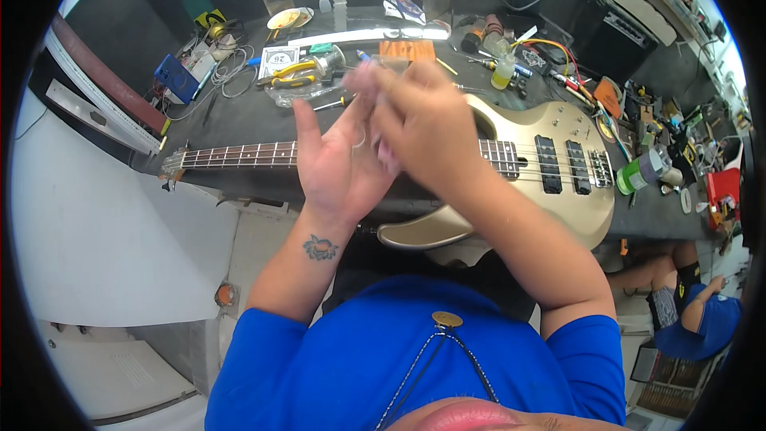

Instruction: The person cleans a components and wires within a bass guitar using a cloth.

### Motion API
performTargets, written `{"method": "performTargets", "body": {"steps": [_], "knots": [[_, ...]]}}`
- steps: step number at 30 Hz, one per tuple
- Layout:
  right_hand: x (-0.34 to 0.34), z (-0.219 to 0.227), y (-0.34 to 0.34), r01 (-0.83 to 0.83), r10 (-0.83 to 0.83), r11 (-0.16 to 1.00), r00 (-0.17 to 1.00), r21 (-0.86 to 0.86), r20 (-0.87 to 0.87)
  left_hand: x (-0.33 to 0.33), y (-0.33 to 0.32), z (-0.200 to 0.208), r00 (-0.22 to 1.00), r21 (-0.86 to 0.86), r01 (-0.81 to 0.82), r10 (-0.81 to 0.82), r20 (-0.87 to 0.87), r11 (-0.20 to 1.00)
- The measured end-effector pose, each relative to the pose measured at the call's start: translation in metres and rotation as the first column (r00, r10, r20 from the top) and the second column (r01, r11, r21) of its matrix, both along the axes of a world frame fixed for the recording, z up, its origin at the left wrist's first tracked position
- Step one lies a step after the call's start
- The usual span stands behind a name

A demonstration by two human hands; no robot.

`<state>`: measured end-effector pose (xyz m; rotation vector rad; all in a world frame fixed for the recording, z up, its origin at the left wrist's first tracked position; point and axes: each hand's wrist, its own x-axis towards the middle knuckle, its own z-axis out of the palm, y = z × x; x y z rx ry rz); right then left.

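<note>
In the middle, my left hand [335, 164] is held palm up with the thumb stretched out and the fingers extended. Over its palm and fingers, my right hand [435, 124] is curled and smeared by motion. A pale pinkish, cloth-like thing [386, 156] shows between the two hands; blur hides its exact kind. Below both hands, a gold electric bass guitar [578, 211] lies across the dark bench, its body to the right and its fretted neck [239, 156] reaching left. My hands cover part of the neck.
Behind the neck lie yellow-handled pliers [294, 80], a wire spool [331, 58] and a wooden block [407, 50]. A bottle of yellow liquid [503, 72] and a green-labelled can [638, 173] stand by the body. Tools crowd the right side; another person [706, 319] sits at lower right.
</note>
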<state>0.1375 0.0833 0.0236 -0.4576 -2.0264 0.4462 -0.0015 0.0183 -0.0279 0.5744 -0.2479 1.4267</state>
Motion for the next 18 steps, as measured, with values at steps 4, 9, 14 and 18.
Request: {"method": "performTargets", "body": {"steps": [4,9,14,18], "knots": [[-0.004,0.011,-0.005,-0.059,0.027,0.901,0.996,-0.429,-0.081,-0.006,0.011,0.008,0.998,0.198,0.046,-0.035,-0.057,0.979],[-0.001,-0.022,-0.045,-0.093,0.094,0.995,0.996,-0.032,0.007,0.001,0.001,0.037,0.898,-0.168,-0.417,0.376,-0.227,0.893],[0.008,-0.015,-0.04,-0.282,0.289,0.956,0.952,-0.078,0.101,-0.006,-0.006,0.029,0.944,-0.184,-0.325,0.307,-0.117,0.928],[0.023,0.009,-0.019,-0.237,0.263,0.961,0.942,-0.14,0.207,-0.018,-0.001,0.02,0.958,-0.175,-0.287,0.277,-0.08,0.942]]}}
